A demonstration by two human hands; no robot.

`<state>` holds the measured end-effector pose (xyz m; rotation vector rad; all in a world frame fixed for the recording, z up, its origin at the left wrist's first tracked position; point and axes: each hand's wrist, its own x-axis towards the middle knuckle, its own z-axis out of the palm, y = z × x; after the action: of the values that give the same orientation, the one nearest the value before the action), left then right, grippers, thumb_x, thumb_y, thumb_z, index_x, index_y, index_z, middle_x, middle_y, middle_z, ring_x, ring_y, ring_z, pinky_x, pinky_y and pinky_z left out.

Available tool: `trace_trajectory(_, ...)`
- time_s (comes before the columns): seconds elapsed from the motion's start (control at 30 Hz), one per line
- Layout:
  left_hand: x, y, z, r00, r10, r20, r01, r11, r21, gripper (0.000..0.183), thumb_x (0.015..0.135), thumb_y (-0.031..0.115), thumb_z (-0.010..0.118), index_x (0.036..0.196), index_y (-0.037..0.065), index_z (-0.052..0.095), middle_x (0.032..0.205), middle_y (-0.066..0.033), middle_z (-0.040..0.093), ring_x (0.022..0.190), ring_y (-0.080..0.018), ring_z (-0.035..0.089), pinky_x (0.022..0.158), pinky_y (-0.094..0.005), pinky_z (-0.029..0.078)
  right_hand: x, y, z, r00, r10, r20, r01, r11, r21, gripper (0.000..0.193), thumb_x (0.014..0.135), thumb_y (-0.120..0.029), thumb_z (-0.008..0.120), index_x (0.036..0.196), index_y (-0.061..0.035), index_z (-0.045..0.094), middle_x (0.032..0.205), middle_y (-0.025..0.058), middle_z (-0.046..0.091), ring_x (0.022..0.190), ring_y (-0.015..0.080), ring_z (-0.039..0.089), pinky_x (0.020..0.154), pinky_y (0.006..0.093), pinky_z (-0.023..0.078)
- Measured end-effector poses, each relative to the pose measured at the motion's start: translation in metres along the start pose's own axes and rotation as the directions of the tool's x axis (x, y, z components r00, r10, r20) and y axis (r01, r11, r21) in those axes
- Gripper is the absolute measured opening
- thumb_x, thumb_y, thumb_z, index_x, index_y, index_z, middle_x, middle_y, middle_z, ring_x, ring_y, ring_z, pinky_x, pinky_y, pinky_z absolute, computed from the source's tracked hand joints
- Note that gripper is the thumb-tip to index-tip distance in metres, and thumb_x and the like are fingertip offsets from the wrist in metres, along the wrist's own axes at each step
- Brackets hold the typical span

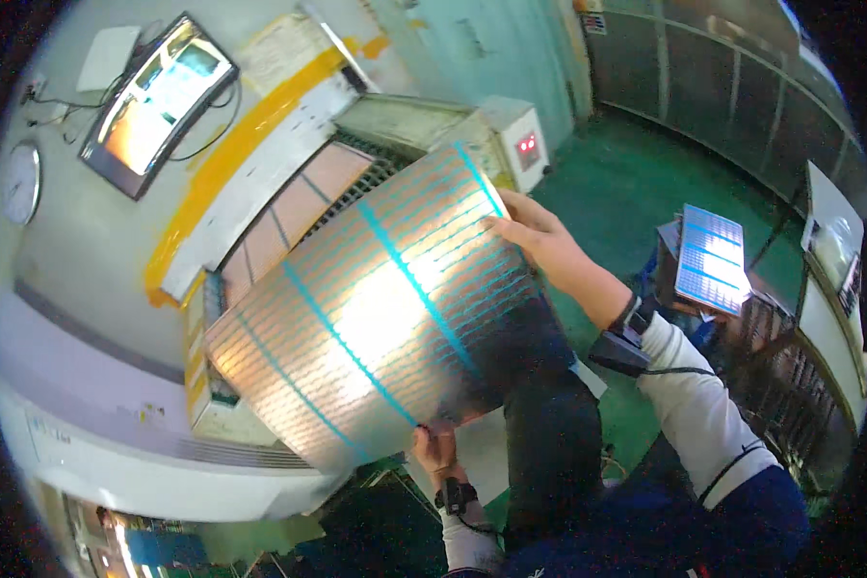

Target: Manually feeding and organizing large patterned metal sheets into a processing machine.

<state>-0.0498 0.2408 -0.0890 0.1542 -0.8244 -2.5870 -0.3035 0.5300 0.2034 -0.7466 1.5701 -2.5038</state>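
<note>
**Copper-toned panel (376,313) held at two edges**

From where I'm standing, the green floor (597,178) spreads out beyond the fingers of the right hand (539,234). Up and to the left of those fingers runs a pale machine (409,120) with dark rollers, and another copper-coloured sheet (284,212) lies inside it. The panel comes next in size: it is tilted in front of the machine, stretching leftward from the right fingers and upward from those of the left hand (435,446). Teal bands cross it, and a strong glare whitens its middle.

High on the wall, well to the left of both hands' fingers, hangs a lit monitor (159,106). Off to the right of the right fingers, a smaller banded panel (711,252) rests on a pile. A white control box (518,144) with a red display sits just above the right fingers, while a round clock (22,183) hangs at the far left.

The right hand is clamped on the panel's right end, thumb on the face and fingers behind. The left is closed on the lower edge, though some of its fingers are hidden from me. Below each set of fingers is a dark wrist strap (455,495).
</note>
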Motion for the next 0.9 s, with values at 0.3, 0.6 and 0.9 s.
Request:
trace_trajectory(0.3, 0.013, 0.017, 0.138, 0.971, 0.012, -0.237, -0.014, 1.000, -0.008, 0.032, 0.088, 0.026, 0.061, 0.111, 0.004, 0.056, 0.107, -0.0083, 0.061, 0.101, -0.0244, 0.055, 0.094, -0.0436, 0.040, -0.041, 0.032, -0.061, 0.935, 0.174, -0.308, -0.182, 0.983, 0.003, 0.037, 0.091, -0.025, 0.057, 0.119, -0.0013, 0.056, 0.112, 0.0076, 0.061, 0.105, 0.0170, 0.055, 0.088, 0.0285, 0.043)
trace_trajectory(0.6, 0.030, 0.041, 0.216, 0.989, 0.109, -0.104, -0.107, 0.994, 0.019, 0.033, 0.086, 0.024, 0.064, 0.110, 0.005, 0.053, 0.115, -0.0078, 0.054, 0.108, -0.0243, 0.050, 0.102, -0.0498, 0.033, -0.105, 0.096, -0.063, 0.837, 0.544, 0.061, -0.540, 0.839, -0.062, 0.032, 0.093, -0.028, 0.054, 0.109, -0.0014, 0.061, 0.098, 0.0054, 0.065, 0.090, 0.0158, 0.061, 0.080, 0.0294, 0.048)
trace_trajectory(0.9, 0.061, 0.061, 0.207, 0.978, 0.154, 0.138, -0.152, 0.988, -0.022, 0.038, 0.088, 0.022, 0.060, 0.121, 0.005, 0.048, 0.129, -0.0097, 0.050, 0.122, -0.0249, 0.043, 0.104, -0.0468, 0.034, -0.126, 0.090, -0.029, 0.532, 0.669, 0.519, -0.723, 0.678, -0.133, 0.046, 0.095, -0.039, 0.045, 0.110, 0.0018, 0.062, 0.108, 0.0117, 0.064, 0.100, 0.0208, 0.059, 0.092, 0.0343, 0.043)
